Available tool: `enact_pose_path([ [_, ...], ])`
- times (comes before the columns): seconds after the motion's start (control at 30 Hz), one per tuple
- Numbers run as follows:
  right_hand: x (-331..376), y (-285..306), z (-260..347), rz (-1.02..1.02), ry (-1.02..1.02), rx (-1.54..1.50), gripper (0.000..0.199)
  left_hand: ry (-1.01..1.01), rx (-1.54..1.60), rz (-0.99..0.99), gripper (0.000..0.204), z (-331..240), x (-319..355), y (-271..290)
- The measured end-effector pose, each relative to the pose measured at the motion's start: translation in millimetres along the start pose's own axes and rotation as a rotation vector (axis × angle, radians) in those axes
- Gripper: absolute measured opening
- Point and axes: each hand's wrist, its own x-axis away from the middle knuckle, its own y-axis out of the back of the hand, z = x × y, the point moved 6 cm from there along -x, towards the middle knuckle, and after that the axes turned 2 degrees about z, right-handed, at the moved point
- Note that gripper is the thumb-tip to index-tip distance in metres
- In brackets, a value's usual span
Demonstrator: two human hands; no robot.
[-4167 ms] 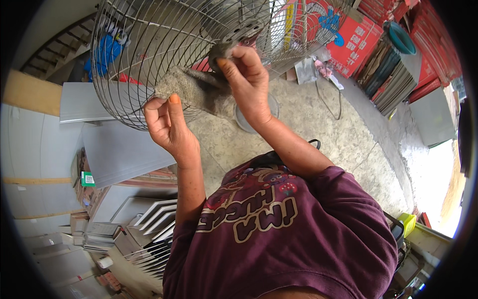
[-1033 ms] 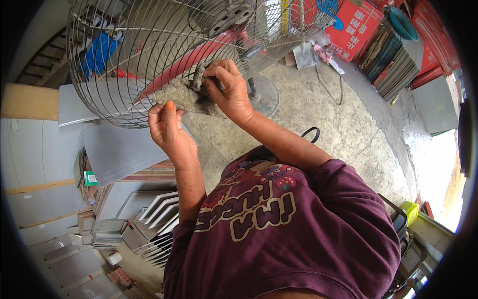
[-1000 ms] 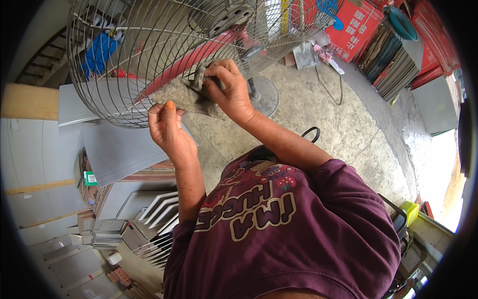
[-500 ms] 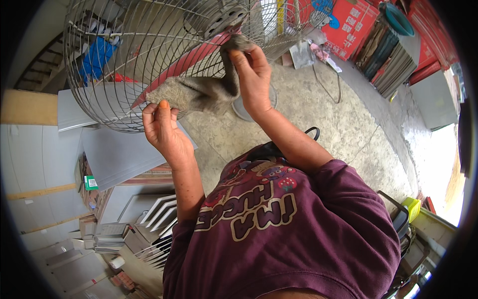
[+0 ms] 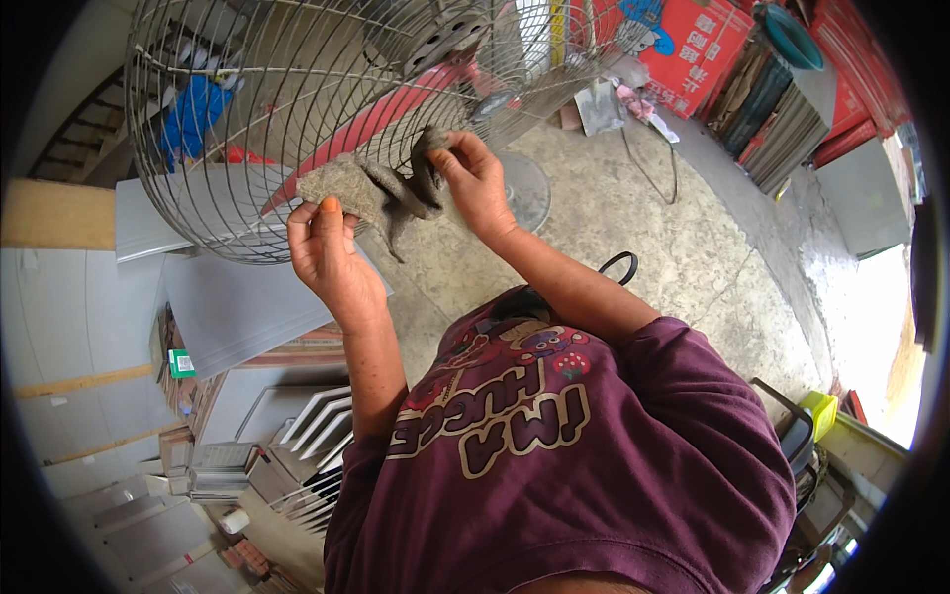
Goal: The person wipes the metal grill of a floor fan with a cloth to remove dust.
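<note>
A dirty grey-brown cloth (image 5: 348, 188) hangs between my two hands, in front of a large wire-caged fan (image 5: 327, 109) with red blades. My left hand (image 5: 334, 252) pinches its fuzzy, lighter end between thumb and fingers. Its darker, crumpled end is gripped by my right hand (image 5: 470, 178), and a loose corner dangles between the hands. The fan's round base (image 5: 527, 193) shows on the floor beyond my right wrist. Whether the cloth touches the cage I cannot tell.
Grey flat panels (image 5: 242, 312) lie to the left below the fan. White frames (image 5: 315, 421) stand stacked nearer me on the left. At the far right are a red printed box (image 5: 693, 54), upright stacked boards (image 5: 762, 124) and a teal basin (image 5: 792, 40). A cable (image 5: 648, 168) loops over the concrete floor.
My right hand has come down and toward me, off the fan's front, bunching the cloth more. My left hand has barely moved. The fan's hub now shows where that hand was.
</note>
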Motion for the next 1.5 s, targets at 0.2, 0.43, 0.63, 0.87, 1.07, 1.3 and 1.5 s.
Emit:
enact_pose_path([
  [0.2,-8,20,27,-0.134,0.125,-0.083,0.009,-0.021,0.010,0.003,0.013,0,-1,0],
  [0.43,-13,-1,59,-0.121,0.467,0.253,0.017,0.001,0.012,0.009,0.013,5,0,-2],
  [0.63,-3,-5,46,-0.005,0.443,0.410,0.019,0.004,-0.010,0.001,0.012,4,1,-2],
  [0.87,-6,19,20,-0.096,0.061,-0.030,0.011,-0.004,0.009,0.025,0.012,5,-2,-8],
  [1.07,-20,27,44,-0.194,0.242,-0.050,0.010,-0.012,0.020,0.024,0.010,5,0,-10],
  [1.3,-16,10,40,-0.083,0.440,0.416,0.014,0.007,0.007,0.024,0.012,6,2,-10],
  [1.5,-11,22,14,-0.053,0.201,0.287,0.014,0.010,0.008,0.015,0.012,8,1,-8],
])
